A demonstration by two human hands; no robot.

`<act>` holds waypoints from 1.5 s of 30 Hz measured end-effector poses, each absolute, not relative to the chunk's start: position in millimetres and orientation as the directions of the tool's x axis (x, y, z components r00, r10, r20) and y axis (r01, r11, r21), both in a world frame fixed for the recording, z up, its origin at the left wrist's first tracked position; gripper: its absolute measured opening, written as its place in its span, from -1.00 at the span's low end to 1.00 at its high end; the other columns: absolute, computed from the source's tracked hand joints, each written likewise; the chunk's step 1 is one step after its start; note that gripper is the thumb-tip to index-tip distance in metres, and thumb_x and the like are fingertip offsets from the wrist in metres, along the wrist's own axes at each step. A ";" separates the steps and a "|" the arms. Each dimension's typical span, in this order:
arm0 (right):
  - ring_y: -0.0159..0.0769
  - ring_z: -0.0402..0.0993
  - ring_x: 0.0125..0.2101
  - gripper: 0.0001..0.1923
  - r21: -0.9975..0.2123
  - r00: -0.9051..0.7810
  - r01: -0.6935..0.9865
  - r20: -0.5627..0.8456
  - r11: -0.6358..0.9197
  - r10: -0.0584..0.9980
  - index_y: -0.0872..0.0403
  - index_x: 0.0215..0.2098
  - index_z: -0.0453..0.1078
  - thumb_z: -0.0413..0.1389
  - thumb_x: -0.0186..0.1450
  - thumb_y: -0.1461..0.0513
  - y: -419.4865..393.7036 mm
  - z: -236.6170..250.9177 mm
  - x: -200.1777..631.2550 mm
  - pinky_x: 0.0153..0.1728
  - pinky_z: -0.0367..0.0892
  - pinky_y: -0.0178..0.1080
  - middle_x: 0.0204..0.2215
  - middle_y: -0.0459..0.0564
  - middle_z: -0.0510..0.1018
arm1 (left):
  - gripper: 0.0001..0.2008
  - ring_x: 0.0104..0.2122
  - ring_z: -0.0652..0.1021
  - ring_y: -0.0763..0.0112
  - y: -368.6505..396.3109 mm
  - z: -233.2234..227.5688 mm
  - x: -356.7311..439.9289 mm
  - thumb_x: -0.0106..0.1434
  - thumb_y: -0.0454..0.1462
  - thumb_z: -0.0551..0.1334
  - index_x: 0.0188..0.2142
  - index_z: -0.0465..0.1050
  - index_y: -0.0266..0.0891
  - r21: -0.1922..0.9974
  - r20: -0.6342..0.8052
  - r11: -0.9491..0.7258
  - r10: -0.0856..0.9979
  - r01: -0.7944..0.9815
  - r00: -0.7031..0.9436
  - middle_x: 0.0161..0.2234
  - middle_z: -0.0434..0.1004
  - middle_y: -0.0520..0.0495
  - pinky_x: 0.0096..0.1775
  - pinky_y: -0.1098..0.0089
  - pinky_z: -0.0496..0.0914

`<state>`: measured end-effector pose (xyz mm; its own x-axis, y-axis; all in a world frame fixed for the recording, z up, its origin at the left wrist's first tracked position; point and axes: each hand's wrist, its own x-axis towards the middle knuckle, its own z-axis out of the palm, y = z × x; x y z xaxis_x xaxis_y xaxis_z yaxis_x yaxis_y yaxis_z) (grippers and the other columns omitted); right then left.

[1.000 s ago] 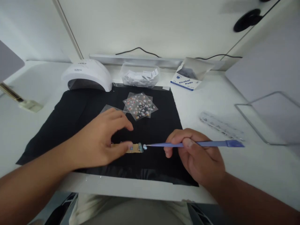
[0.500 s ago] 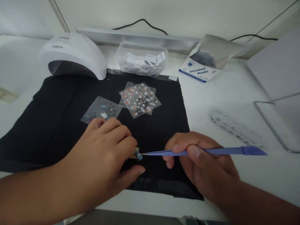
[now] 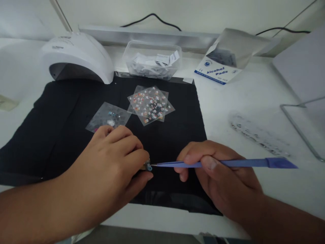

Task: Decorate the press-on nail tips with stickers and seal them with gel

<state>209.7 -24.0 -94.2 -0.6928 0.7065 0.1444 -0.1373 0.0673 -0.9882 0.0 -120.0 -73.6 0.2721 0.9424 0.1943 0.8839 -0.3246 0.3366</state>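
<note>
Near the front edge of the black mat, the left hand curls over a small nail tip, thumb and forefinger pinching it so only its end with a blue gem shows past the fingertips. The right hand grips blue tweezers pressed together between thumb and fingers, the point touching that gem from the right. Judging by this, the gem already sits on the tip and is being seated or nudged; whether it is fixed cannot be told. Just beyond the left knuckles lies a clear sheet of gems, partly used by the look of it, and further toward the mat's middle a stack of sticker sheets. At the far edge stand a white nail lamp, a clear tub of paper bits, and an alcohol pads box toward the far right
</note>
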 end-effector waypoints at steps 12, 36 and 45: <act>-0.36 0.48 -0.50 -0.77 -0.991 -0.701 -0.112 0.130 0.072 0.701 -0.01 -0.24 0.54 0.03 0.43 0.22 -25.8 -95.5 211.9 -0.47 0.40 -0.26 -0.43 -0.04 0.57 | -0.86 -0.24 0.47 0.10 -119.3 -73.3 -0.5 0.35 -0.26 0.20 -0.28 0.55 -0.21 0.358 0.202 -0.337 0.939 0.871 0.280 -0.31 0.58 -0.04 -0.24 0.06 0.24; -0.39 0.45 -0.46 -0.76 -0.996 -0.721 -0.074 0.087 0.048 0.687 -0.09 -0.20 0.53 0.00 0.46 0.18 -26.9 -99.5 215.4 -0.43 0.37 -0.28 -0.39 -0.11 0.56 | -0.88 -0.26 0.47 0.12 -118.4 -73.4 0.1 0.35 -0.26 0.22 -0.28 0.54 -0.19 0.340 0.218 -0.333 0.938 0.879 0.271 -0.33 0.56 -0.01 -0.26 0.09 0.25; -0.37 0.44 -0.46 -0.76 -0.996 -0.721 -0.074 0.092 0.056 0.687 -0.07 -0.21 0.53 0.01 0.46 0.16 -27.5 -98.7 217.6 -0.44 0.36 -0.27 -0.40 -0.10 0.56 | -0.89 -0.26 0.47 0.12 -119.9 -73.7 0.3 0.34 -0.24 0.23 -0.28 0.53 -0.19 0.341 0.213 -0.330 0.939 0.880 0.270 -0.33 0.56 -0.01 -0.26 0.10 0.23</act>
<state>217.6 -27.5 -98.7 -0.7210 0.6869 0.0918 -0.0738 0.0557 -0.9957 0.3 -119.9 -73.7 0.2696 0.9390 0.2133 0.8802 -0.3302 0.3409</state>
